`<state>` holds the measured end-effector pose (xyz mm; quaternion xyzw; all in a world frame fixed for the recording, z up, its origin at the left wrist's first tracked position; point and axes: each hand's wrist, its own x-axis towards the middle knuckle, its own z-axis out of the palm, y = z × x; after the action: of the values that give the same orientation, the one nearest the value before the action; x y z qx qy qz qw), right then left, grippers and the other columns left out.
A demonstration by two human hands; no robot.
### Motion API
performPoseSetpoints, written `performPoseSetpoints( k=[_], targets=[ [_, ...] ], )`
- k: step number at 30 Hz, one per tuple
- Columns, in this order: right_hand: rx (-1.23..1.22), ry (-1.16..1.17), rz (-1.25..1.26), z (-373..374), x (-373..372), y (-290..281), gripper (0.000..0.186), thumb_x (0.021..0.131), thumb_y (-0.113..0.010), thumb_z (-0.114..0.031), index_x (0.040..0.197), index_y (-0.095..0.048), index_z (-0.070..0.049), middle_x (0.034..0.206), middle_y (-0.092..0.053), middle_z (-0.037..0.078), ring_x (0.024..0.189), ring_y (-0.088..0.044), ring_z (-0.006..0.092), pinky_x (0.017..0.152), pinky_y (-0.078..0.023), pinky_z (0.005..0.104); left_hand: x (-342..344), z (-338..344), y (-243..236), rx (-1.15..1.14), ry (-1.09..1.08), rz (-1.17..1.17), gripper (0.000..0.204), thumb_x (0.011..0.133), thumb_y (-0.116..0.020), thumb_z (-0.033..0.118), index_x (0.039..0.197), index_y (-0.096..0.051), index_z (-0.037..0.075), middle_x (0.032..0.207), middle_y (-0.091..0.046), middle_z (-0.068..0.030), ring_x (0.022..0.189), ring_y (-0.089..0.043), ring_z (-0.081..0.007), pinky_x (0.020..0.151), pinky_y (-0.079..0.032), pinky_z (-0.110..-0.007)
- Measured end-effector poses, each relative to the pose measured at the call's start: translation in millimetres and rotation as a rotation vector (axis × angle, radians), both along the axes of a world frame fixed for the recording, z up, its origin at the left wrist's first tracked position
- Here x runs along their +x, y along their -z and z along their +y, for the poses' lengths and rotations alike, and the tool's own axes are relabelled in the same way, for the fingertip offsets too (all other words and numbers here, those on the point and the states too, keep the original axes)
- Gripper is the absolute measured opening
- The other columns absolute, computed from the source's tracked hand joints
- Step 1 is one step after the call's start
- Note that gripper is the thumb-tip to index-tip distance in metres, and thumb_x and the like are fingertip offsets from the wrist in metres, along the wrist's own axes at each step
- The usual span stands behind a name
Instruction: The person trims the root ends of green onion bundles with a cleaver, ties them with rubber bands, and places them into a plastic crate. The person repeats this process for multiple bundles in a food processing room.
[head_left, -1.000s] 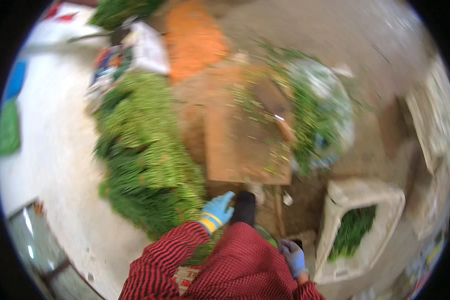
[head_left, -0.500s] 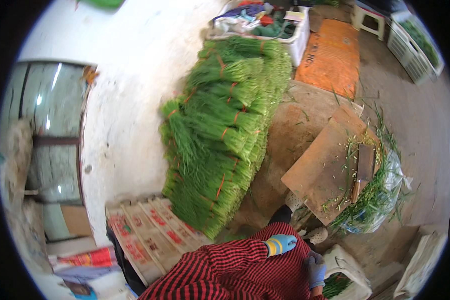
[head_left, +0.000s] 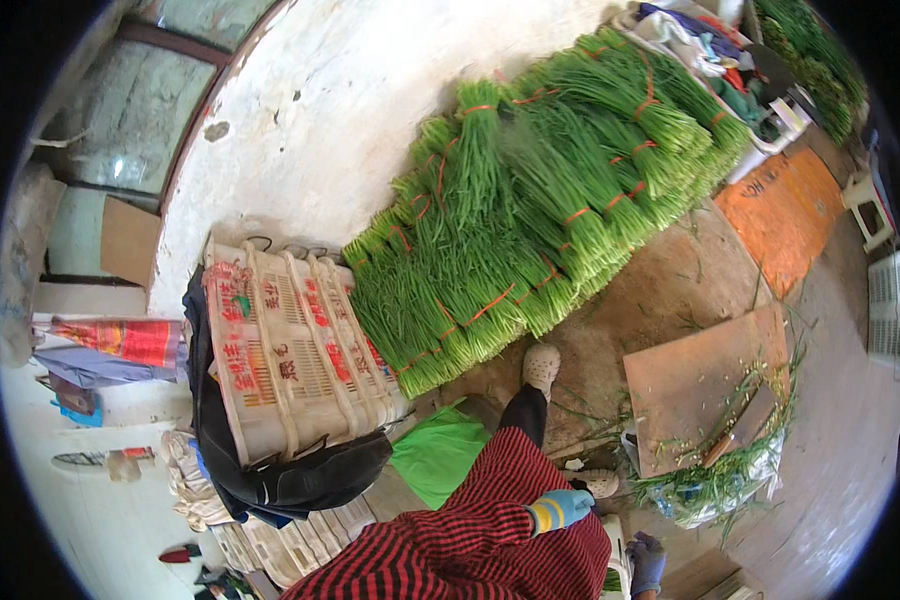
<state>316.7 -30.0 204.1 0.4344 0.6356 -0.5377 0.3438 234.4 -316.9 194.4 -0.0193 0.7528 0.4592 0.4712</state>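
Viewpoint swings left since the earlier frame: bundled chive-like greens point(head_left: 570, 190) shift rightward, and the grey-gloved right grip point(head_left: 646, 563) sits farther from the checked garment point(head_left: 530, 470). White container point(head_left: 617, 543), greens partly visible inside, stands just beside that grip at the lower edge; cannot tell whether the fingers hold it. Left grip point(head_left: 562, 510), blue-gloved, lies over the garment, fingers curled; cannot tell whether cloth is pinched. Handling judgement: keep the hem clear of the container; plant the front clog point(head_left: 542, 365) flat, off loose stalks. Outward: cleaver point(head_left: 752, 415) on the chopping board point(head_left: 665, 375), well apart from both grips.
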Motion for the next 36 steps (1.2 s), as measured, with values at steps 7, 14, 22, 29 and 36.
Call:
performPoseSetpoints(
  k=[7,14,22,29,36],
  targets=[
    [-0.041,-0.215,-0.096,-117,-82,15,0.029,0.089,-0.055,-0.003,0.116,-0.062,0.007,0.080,-0.068,0.009,0.066,-0.062,0.0122,0.058,-0.048,0.0239,-63,-105,40,0.015,-0.380,-0.081,0.031,0.096,-0.059,0.027,0.122,-0.061,0.010,0.107,-0.071,-0.0118,0.095,-0.069,-0.0256,0.084,-0.053,-0.035],
    [-0.205,-0.347,-0.134,-262,-187,3,0.026,0.090,-0.057,-0.006,0.114,-0.065,0.003,0.089,-0.068,0.006,0.076,-0.061,0.0111,0.067,-0.050,0.0250,-83,-313,126,-0.442,-0.711,0.277,0.026,0.092,-0.061,0.018,0.114,-0.064,0.005,0.099,-0.070,-0.0100,0.087,-0.066,-0.0255,0.082,-0.052,-0.031],
    [-0.129,-0.319,-0.246,-296,-233,9,0.025,0.092,-0.058,-0.005,0.115,-0.062,0.005,0.087,-0.069,0.008,0.073,-0.063,0.0137,0.068,-0.051,0.0253,-39,-517,251,-0.764,-1.021,-0.233,0.055,0.080,-0.071,0.025,0.128,-0.053,0.004,0.111,-0.069,-0.0149,0.094,-0.067,-0.0306,0.082,-0.054,-0.041],
    [-0.068,-0.468,-0.301,-289,-240,27,0.026,0.094,-0.058,-0.007,0.116,-0.062,0.005,0.084,-0.070,0.008,0.068,-0.063,0.0128,0.063,-0.051,0.0244,-72,-590,274,-0.935,-1.302,0.071,0.102,0.067,-0.086,0.034,0.146,-0.034,-0.003,0.146,-0.042,-0.0266,0.135,-0.043,-0.0387,0.111,-0.037,-0.041],
    [-0.016,-0.486,-0.367,-282,-246,41,0.030,0.100,-0.056,-0.018,0.118,-0.062,0.004,0.082,-0.069,0.006,0.071,-0.062,0.0114,0.066,-0.050,0.0258,-145,-599,269,-1.160,-1.221,-0.119,0.135,0.055,-0.088,0.059,0.152,-0.019,-0.005,0.150,-0.035,-0.0303,0.137,-0.039,-0.0416,0.113,-0.035,-0.042]
  ],
)
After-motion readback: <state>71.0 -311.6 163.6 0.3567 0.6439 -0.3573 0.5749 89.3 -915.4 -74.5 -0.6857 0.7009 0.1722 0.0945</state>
